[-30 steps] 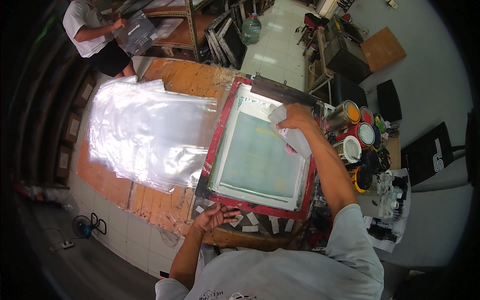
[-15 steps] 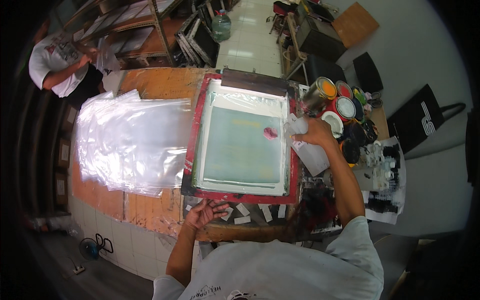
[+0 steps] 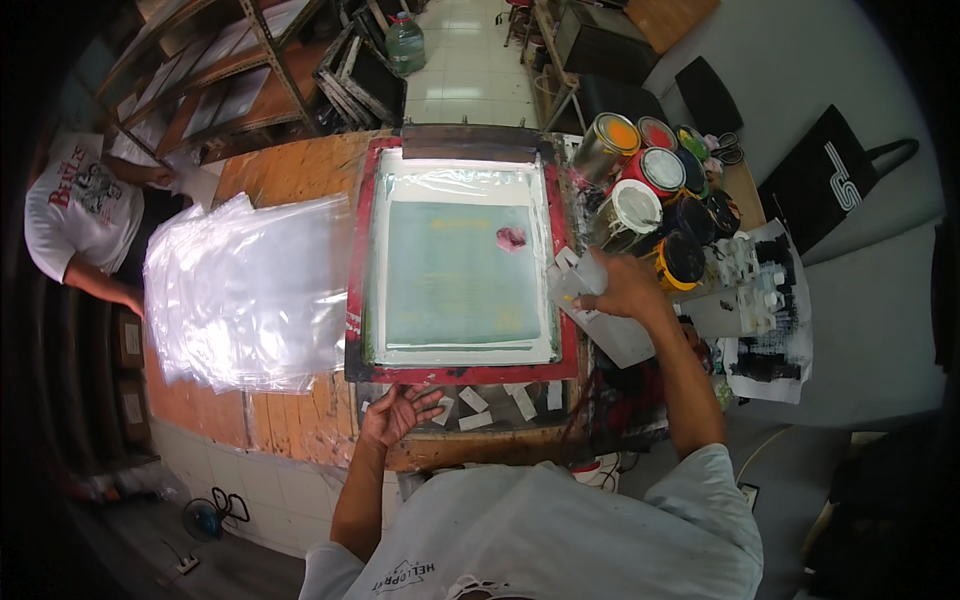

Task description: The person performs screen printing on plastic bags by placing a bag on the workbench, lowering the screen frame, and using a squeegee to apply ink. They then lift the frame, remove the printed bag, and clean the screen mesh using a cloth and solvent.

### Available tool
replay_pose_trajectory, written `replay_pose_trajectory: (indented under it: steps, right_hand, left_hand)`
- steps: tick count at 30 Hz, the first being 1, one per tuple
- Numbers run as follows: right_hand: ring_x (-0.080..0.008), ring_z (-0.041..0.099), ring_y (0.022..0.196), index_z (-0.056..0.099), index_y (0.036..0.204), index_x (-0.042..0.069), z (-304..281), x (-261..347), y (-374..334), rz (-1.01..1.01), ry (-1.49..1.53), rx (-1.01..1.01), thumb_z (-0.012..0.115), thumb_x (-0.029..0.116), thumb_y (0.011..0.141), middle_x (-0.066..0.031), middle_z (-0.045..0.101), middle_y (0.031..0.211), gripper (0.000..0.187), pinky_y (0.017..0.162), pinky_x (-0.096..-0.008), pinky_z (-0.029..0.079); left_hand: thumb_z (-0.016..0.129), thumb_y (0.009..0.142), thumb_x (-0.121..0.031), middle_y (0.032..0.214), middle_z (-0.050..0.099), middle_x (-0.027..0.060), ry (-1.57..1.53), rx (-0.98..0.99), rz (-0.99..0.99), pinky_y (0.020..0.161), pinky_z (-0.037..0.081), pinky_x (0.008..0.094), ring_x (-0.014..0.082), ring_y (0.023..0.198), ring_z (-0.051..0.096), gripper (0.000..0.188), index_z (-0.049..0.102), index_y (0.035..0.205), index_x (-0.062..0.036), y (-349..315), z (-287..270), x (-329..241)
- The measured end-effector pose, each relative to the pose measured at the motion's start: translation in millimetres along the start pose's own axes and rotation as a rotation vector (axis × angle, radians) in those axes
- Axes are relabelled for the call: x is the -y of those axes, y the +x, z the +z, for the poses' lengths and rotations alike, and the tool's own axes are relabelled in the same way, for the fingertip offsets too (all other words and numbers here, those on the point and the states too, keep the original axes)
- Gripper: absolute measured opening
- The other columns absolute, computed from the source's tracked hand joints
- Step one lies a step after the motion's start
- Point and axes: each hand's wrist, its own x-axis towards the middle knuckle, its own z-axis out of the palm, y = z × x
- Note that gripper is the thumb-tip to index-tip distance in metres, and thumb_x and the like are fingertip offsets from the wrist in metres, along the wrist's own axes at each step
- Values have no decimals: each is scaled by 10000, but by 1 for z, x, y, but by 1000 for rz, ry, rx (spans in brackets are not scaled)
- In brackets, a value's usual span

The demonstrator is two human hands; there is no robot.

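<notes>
A screen-printing frame [image 3: 465, 375] with a red rim lies before me, its greenish mesh [image 3: 450, 290] marked by a pink blot [image 3: 511, 239]. Below its near edge, my left hand [image 3: 400, 412] is palm up with fingers spread, holding nothing. On the frame's right side my right hand [image 3: 625, 288] is closed on a translucent whitish flat piece [image 3: 618, 338]. Its exact kind is unclear, and the hand hides its middle. Several small pale strips [image 3: 476, 421] lie along the near side of the table beside my left hand.
A pile of clear plastic bags [image 3: 250, 290] covers the table's left part. Several paint cans [image 3: 632, 210] crowd the right side, near plastic bottles [image 3: 740, 310] and ink-stained paper [image 3: 775, 355]. A co-worker [image 3: 95, 215] stands at the far left, one hand near the bags.
The view has shifted slightly. My right hand and the whitish piece have moved nearer to me and a little right relative to the frame. The co-worker's arm has come down to the bags' left edge.
</notes>
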Motion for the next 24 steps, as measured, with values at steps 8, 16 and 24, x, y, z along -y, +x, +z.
replay_pose_trajectory:
  steps: [8, 16, 24]
  right_hand:
    - [-397, 670, 1125, 525, 1389, 15, 12, -35, -53, 146, 216, -206, 956, 348, 615, -224, 701, 1182, 946, 972, -461, 516]
    - [-300, 677, 1133, 472, 1313, -5, 99, -97, -58, 343, 874, -809, 887, 83, 738, -201, 672, 1227, 714, 960, -386, 532]
    - [-312, 617, 1126, 563, 1369, 21, 107, -34, -69, 342, 47, -1273, 810, 88, 845, -157, 661, 1190, 583, 1029, -417, 469]
  left_hand:
    - [613, 984, -430, 1453, 583, 105, 84, -52, 6, 1165, 305, 673, 416, 1413, 454, 405, 649, 1320, -207, -1, 4, -1]
    - [640, 973, -406, 1425, 614, 78, 90, -108, -34, 1169, 306, 657, 398, 1413, 457, 471, 612, 1376, -163, 4, 18, -5]
    - [557, 1006, -509, 1436, 612, 41, 96, -69, -55, 1202, 238, 665, 380, 1466, 384, 468, 662, 1319, -177, -4, 1, -4]
